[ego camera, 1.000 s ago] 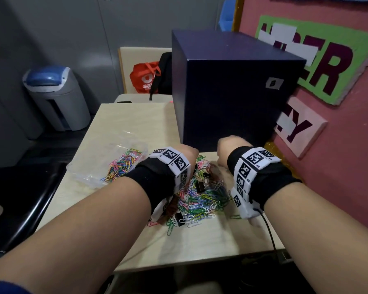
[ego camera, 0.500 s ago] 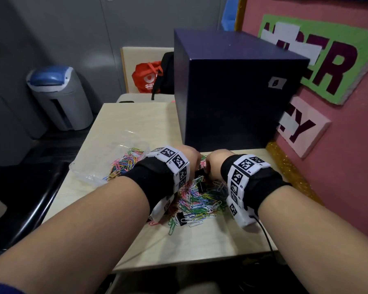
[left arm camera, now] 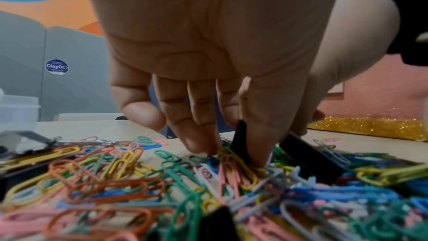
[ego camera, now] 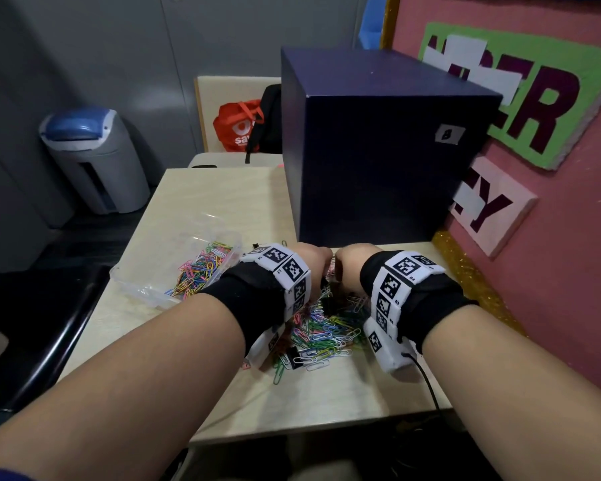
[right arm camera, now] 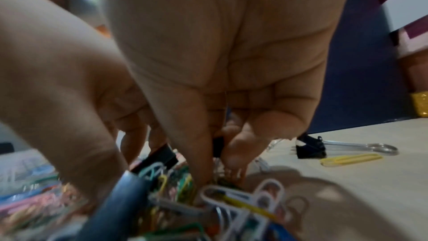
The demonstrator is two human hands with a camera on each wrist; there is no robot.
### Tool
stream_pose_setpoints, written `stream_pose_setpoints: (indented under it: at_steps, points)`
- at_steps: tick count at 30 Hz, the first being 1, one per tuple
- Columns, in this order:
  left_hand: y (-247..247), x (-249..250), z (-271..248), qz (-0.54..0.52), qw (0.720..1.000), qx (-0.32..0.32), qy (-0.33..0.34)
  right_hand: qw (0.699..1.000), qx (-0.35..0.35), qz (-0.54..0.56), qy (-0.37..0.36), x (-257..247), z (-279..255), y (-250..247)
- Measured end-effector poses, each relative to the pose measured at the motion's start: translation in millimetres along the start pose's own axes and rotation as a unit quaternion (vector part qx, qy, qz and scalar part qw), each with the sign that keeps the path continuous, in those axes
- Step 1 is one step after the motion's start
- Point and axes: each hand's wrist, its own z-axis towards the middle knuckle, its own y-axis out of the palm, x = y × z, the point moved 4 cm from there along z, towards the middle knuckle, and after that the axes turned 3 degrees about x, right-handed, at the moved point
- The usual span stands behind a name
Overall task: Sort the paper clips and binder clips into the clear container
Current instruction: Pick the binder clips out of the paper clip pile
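A heap of coloured paper clips (ego camera: 327, 331) mixed with black binder clips (ego camera: 294, 352) lies on the table in front of me. My left hand (ego camera: 314, 263) points down into the heap; in the left wrist view its thumb and fingers (left arm camera: 201, 135) pinch a black binder clip (left arm camera: 241, 140). My right hand (ego camera: 346, 269) is pressed beside it, fingertips in the heap, pinching a small black binder clip (right arm camera: 218, 146). The clear container (ego camera: 146, 282) holding paper clips sits to the left of both hands.
A large dark blue box (ego camera: 379, 151) stands right behind the hands. A pink wall (ego camera: 552, 307) bounds the right side. One binder clip with silver handles (right arm camera: 310, 149) and a yellow paper clip (right arm camera: 349, 159) lie apart on bare table to the right. A bin (ego camera: 94, 161) stands on the floor at the left.
My right hand has moved left and down until it meets the left hand over the heap. The left hand has stayed in place over the clips.
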Motion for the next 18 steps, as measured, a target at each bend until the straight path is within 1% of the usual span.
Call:
stream_pose_setpoints:
  at_steps: [3, 5, 8, 10, 13, 15, 16, 18]
  points:
    - [1.2, 0.6, -2.3, 0.011, 1.0, -0.009, -0.015, 0.998, -0.042, -0.032, 0.023, 4.9, 1.5, -10.3]
    - [-0.8, 3.0, -3.0, 0.016, 1.0, -0.008, -0.008, 0.998, -0.037, -0.025, 0.047, 9.2, 2.5, -20.6]
    - [-4.6, 6.3, -3.3, 0.013, 1.0, -0.02, 0.011, 0.996, -0.002, -0.018, 0.09, 22.9, 3.6, -29.7]
    - [-5.8, 4.9, -1.4, -0.021, 1.0, -0.003, 0.02, 0.993, 0.019, -0.007, 0.117, 31.5, 1.5, -32.7]
    - [-7.3, -2.1, -2.0, -0.089, 0.996, 0.028, 0.009, 0.986, 0.055, 0.029, 0.152, 41.2, -6.3, -32.4]
    - [-9.4, -8.7, -3.5, -0.125, 0.992, 0.033, -0.005, 0.988, 0.066, 0.048, 0.133, 38.8, -10.4, -29.1]
    - [-11.7, -12.7, -4.0, -0.139, 0.989, 0.037, -0.013, 0.991, 0.054, 0.045, 0.111, 34.3, -11.5, -28.1]
    - [-16.9, -21.3, -4.5, -0.16, 0.985, 0.053, -0.03, 0.998, 0.009, 0.028, 0.056, 20.2, -13.4, -22.7]
